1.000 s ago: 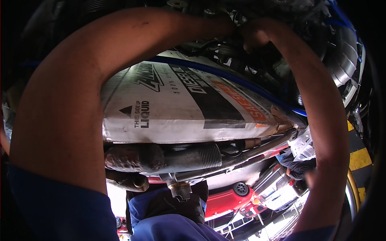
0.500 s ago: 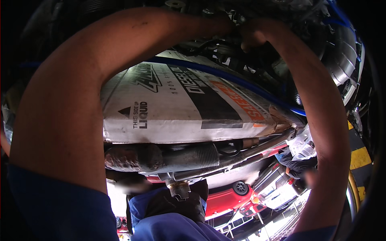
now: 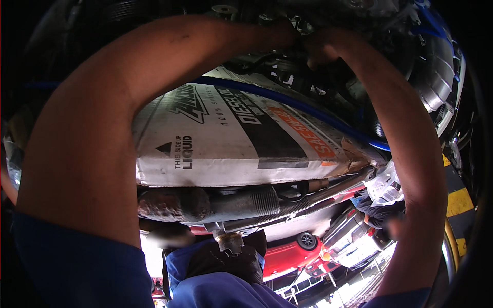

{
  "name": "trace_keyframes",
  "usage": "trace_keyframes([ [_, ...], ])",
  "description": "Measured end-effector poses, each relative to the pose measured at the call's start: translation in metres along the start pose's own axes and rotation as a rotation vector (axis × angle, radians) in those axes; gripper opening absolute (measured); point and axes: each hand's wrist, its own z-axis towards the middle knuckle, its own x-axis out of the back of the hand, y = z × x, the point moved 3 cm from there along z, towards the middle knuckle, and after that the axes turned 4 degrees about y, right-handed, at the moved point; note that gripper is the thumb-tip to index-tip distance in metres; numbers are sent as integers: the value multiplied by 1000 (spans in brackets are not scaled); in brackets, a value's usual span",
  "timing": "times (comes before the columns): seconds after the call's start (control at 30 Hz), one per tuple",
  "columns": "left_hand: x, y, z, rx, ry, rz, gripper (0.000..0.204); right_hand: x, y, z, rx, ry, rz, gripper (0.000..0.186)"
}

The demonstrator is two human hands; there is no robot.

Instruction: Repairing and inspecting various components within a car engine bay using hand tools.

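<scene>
White printed cardboard box [image 3: 231, 138] fills centre, wedged above grey ribbed exhaust pipe [image 3: 241, 203]. I see blue hose [image 3: 308, 110] crossing box top. Left hand [image 3: 285, 36] and right hand [image 3: 321, 46] meet up in dark engine parts [image 3: 287, 15]; grip, cannot tell.

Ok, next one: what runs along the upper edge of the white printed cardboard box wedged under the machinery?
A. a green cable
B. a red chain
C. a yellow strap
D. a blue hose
D: a blue hose follows the top edge of the cardboard box, below the point where the left hand and the right hand reach up into the dark engine parts.
</scene>
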Motion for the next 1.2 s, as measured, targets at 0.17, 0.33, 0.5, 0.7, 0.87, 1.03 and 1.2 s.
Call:
trace_keyframes([
  [0.17, -2, -3, -4, -17, -33, -88, 22, -2, -6, 0, 126, 2, -51, 48],
  [0.33, 15, 11, 2, 71, -154, -18, 26, -9, 4, 7, 7, -7, -26, 49],
  [0.5, 9, -2, -10, 29, -82, -139, 25, 1, -5, -1, 90, -33, 0, 47],
  [0.7, 11, 4, 2, 80, -121, -3, 25, -1, 4, 4, -6, -21, -91, 52],
  [0.87, 4, -1, -5, -21, -69, 23, 28, 4, -6, -7, 21, -110, -42, 47],
  [1.03, 10, 8, 2, 153, -127, -129, 23, -5, 4, -14, 67, 17, 28, 52],
  [1.2, 2, 7, 1, 247, -146, -389, 20, -19, 26, 16, 32, -22, -23, 52],
])
